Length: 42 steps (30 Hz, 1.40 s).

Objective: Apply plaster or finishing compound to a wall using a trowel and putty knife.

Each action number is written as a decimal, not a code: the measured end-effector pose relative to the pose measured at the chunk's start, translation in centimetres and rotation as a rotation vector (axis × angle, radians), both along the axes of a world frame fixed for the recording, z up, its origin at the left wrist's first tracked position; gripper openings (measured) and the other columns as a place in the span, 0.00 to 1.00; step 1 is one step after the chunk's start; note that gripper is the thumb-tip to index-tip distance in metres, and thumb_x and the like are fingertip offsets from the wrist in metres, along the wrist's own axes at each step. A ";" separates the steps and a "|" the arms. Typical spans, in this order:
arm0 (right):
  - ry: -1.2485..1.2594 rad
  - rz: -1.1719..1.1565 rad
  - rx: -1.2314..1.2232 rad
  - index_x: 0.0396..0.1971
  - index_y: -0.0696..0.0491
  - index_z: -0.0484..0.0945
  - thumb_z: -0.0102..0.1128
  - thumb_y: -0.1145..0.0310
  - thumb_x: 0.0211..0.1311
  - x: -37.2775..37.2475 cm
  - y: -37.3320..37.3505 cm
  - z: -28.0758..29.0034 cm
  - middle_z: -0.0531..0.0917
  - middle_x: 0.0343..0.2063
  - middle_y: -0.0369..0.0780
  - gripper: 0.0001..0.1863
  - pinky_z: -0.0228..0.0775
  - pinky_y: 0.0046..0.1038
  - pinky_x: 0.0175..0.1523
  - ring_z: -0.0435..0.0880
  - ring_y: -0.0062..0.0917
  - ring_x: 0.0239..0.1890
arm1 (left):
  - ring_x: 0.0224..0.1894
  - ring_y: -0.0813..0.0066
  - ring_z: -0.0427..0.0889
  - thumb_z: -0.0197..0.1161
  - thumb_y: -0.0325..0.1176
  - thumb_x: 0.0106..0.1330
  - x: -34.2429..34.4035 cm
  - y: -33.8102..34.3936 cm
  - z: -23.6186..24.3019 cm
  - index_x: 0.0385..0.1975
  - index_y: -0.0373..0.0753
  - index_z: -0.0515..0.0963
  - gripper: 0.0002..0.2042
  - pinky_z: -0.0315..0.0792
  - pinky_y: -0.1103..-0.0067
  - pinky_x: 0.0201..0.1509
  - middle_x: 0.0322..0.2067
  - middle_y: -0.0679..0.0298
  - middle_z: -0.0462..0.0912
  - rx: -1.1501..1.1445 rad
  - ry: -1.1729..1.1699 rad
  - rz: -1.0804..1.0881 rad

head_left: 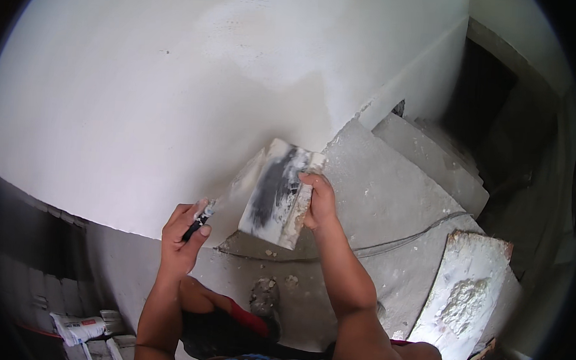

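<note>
My right hand (318,201) grips the right edge of a flat rectangular plaster board (275,194), smeared white and dark grey, held tilted in front of the white plastered wall (175,96). My left hand (184,236) is closed on the dark handle of a putty knife (218,199). Its wide pale blade reaches up and right to the board's left edge. Both forearms come up from the lower edge of the view.
Grey concrete stair steps (392,179) climb to the right. A board with a lump of white putty (464,300) lies on a step at lower right. A cable (402,238) runs across the step. Paper bags (81,329) lie at lower left. My foot (265,303) rests on a step.
</note>
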State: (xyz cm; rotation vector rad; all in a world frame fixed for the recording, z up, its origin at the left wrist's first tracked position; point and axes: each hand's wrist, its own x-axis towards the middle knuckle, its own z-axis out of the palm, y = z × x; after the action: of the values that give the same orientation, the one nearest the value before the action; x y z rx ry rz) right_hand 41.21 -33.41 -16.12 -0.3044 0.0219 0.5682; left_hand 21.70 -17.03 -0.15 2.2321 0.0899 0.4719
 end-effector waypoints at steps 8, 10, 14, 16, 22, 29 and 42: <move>0.111 0.264 0.234 0.42 0.60 0.79 0.56 0.68 0.60 0.2 -1.0 1.1 0.85 0.35 0.44 0.14 0.81 0.35 0.43 0.86 0.34 0.35 | 0.42 0.59 0.78 0.65 0.21 0.61 2.5 -0.4 -1.7 0.56 0.38 0.79 0.21 0.74 0.73 0.45 0.44 0.55 0.79 0.637 -0.025 -0.024; 0.077 0.220 0.245 0.43 0.61 0.78 0.56 0.68 0.59 1.1 -1.9 0.6 0.85 0.35 0.45 0.15 0.81 0.35 0.43 0.86 0.35 0.35 | 0.41 0.60 0.79 0.65 0.22 0.62 3.0 -0.4 -2.3 0.57 0.39 0.79 0.21 0.75 0.73 0.44 0.43 0.55 0.79 0.607 -0.021 0.043; -0.234 -0.141 0.104 0.46 0.63 0.77 0.57 0.73 0.54 6.1 -3.7 1.5 0.85 0.36 0.47 0.18 0.81 0.35 0.46 0.87 0.34 0.37 | 0.38 0.60 0.81 0.64 0.24 0.64 2.7 0.3 -2.0 0.58 0.41 0.78 0.21 0.76 0.73 0.42 0.42 0.55 0.80 0.505 0.138 0.156; -0.343 -0.491 -0.455 0.42 0.62 0.79 0.60 0.74 0.53 10.0 -3.8 3.2 0.85 0.33 0.43 0.15 0.78 0.30 0.44 0.85 0.27 0.34 | 0.36 0.59 0.83 0.64 0.25 0.65 2.1 0.6 -2.2 0.59 0.43 0.77 0.21 0.76 0.74 0.40 0.41 0.54 0.81 0.443 0.335 0.135; -0.648 -0.760 -1.003 0.41 0.60 0.81 0.57 0.70 0.53 20.6 0.1 4.6 0.83 0.26 0.42 0.16 0.72 0.29 0.38 0.78 0.26 0.28 | 0.37 0.59 0.83 0.65 0.26 0.64 1.5 0.2 -2.4 0.59 0.43 0.77 0.22 0.78 0.72 0.40 0.40 0.55 0.81 0.429 0.436 0.087; -0.756 -0.812 -1.233 0.45 0.56 0.82 0.56 0.67 0.52 21.2 3.4 4.6 0.85 0.32 0.49 0.20 0.75 0.35 0.46 0.84 0.41 0.35 | 0.35 0.69 0.79 0.65 0.21 0.61 1.3 2.3 -2.3 0.59 0.39 0.77 0.23 0.74 0.78 0.42 0.37 0.58 0.80 0.273 0.478 0.138; -1.060 -0.801 -1.089 0.51 0.54 0.79 0.63 0.75 0.51 7.0 9.8 7.1 0.82 0.49 0.46 0.23 0.76 0.35 0.56 0.82 0.42 0.51 | 0.33 0.72 0.75 0.62 0.23 0.63 0.5 4.0 -2.1 0.58 0.35 0.77 0.21 0.70 0.79 0.39 0.34 0.58 0.78 0.190 0.487 0.159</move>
State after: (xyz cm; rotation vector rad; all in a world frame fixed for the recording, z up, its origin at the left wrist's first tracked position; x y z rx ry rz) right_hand 48.17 -23.59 -9.04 -1.5434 -0.5663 -0.5167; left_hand 22.19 -13.06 -2.25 2.4961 0.4973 0.0090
